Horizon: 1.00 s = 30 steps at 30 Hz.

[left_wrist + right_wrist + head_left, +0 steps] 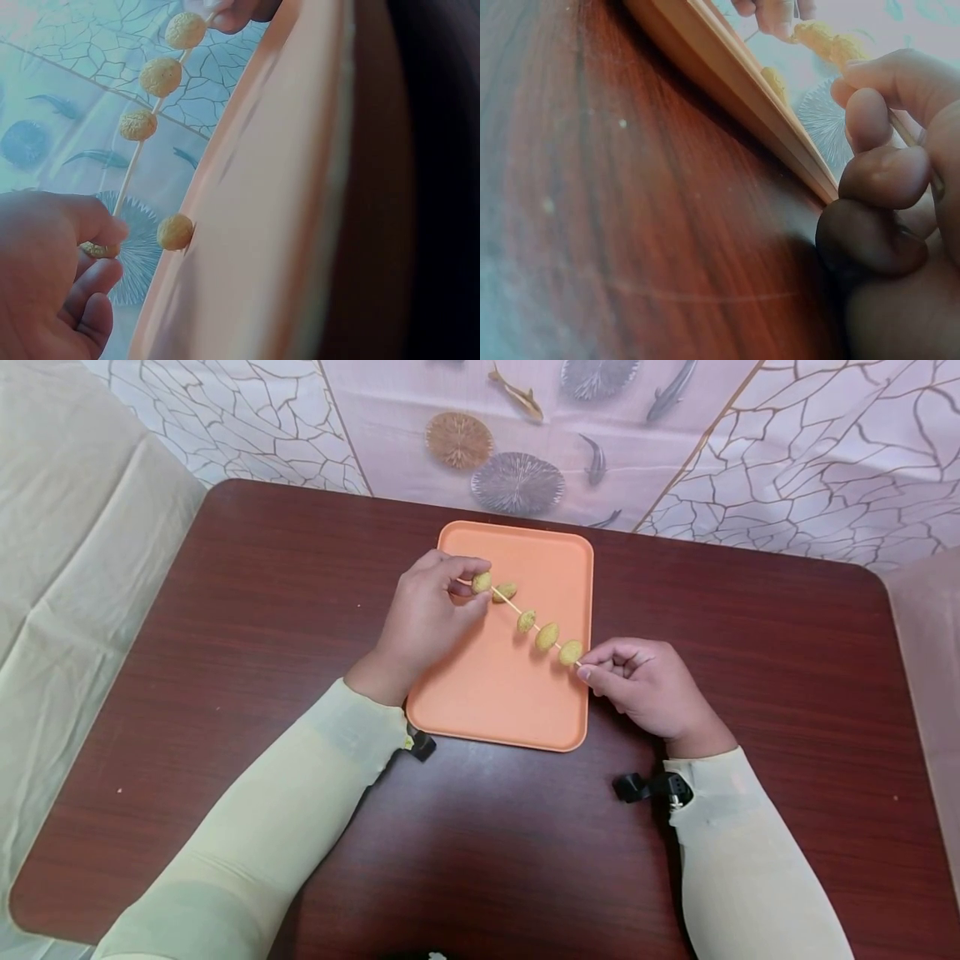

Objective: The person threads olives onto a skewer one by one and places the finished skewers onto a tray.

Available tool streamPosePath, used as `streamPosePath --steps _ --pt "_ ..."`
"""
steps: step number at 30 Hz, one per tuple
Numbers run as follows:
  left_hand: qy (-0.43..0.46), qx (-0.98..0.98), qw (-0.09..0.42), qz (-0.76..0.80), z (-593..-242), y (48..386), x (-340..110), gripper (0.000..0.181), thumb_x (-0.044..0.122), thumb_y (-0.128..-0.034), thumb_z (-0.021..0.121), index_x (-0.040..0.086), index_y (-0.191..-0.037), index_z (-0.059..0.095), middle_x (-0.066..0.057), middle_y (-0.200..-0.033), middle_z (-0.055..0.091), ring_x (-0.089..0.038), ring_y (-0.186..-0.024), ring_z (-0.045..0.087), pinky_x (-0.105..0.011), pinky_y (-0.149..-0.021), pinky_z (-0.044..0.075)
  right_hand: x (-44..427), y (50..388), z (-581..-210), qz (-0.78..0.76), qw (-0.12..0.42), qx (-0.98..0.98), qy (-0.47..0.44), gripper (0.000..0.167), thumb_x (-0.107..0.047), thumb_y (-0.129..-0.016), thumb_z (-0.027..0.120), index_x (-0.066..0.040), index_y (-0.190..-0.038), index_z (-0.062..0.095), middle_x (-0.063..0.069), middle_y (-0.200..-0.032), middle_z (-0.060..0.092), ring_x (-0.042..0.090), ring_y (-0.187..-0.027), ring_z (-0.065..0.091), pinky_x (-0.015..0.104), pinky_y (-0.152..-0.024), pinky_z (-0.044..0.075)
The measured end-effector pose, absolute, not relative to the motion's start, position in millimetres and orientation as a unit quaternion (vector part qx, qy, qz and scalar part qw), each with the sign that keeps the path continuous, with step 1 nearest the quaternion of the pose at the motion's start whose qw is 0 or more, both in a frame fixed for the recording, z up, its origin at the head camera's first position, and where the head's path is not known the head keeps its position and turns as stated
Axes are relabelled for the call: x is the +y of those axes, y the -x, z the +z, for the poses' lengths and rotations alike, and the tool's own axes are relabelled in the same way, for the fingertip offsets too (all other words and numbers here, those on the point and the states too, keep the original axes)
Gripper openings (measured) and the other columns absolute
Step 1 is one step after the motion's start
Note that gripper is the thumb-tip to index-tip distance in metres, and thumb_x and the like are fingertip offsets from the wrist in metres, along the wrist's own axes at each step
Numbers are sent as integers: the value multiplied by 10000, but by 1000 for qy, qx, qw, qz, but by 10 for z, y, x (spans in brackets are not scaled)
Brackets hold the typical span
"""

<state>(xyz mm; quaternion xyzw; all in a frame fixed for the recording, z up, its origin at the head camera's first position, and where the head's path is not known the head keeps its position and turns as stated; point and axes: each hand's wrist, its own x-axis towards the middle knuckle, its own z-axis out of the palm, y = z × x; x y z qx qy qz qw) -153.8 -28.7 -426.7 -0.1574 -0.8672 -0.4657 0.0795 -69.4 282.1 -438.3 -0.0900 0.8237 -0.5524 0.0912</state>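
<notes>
- Orange tray (495,710) on the dark tabletop (480,843); thin stick (510,603) held slantwise above it, carrying three yellow balls (547,637) with gaps between.
- My left hand (427,602): thumb and fingers pinch a fourth ball (482,582) at the stick's far end; cannot tell whether it is pierced.
- My right hand (645,685): fingertips pinch the near end, other fingers curled in.
- Loose ball (505,592) lies on the tray, near my left hand.
- Handling (judged): light; stick stiff but snappable; balls firm, possibly crack-prone. Grip stick close behind them; pinch balls gently by their sides.
</notes>
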Motion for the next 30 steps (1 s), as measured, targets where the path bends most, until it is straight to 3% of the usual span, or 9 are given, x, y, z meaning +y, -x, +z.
streamPosePath --steps 16,30 --pt "180 -873 44 -451 -4239 1477 -217 329 102 -970 874 91 -1296 832 -89 -1075 708 -175 -975 782 -245 -935 656 2814 698 -4400 -556 87 821 92 54 -91 -1035 813 -54 -1046 850 6 -701 655 162 -474 486 270 -436 444" --pt "211 -869 49 -445 -4259 1429 -159 326 92 -949 898 78 -1269 837 -86 -1037 711 -172 -955 756 -242 -931 651 2817 697 -4389 -552 94 824 90 59 -95 -1036 815 -50 -1049 850 -10 -713 667 154 -482 494 265 -440 450"
